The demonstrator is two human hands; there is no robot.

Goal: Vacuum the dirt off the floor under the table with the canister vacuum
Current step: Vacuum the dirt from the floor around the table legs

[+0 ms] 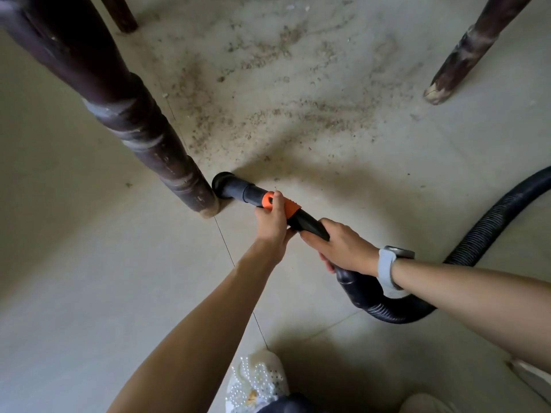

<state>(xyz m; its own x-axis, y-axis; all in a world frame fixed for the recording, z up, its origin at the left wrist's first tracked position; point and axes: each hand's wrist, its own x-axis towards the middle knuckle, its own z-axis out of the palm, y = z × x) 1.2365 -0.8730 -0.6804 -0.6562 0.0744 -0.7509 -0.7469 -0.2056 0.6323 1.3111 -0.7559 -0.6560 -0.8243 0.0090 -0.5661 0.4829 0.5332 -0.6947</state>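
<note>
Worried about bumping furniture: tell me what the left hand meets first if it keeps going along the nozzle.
Probably the dark turned wooden table leg; the black vacuum nozzle in the left hand already sits beside its foot.

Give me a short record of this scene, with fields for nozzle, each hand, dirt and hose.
nozzle: black nozzle low at the floor, beside the foot of the near table leg
left hand: left hand grips the orange collar
right hand: right hand grips the black tube behind it
dirt: dirt spread beyond the nozzle, between the legs
hose: hose curves away to the right
</note>
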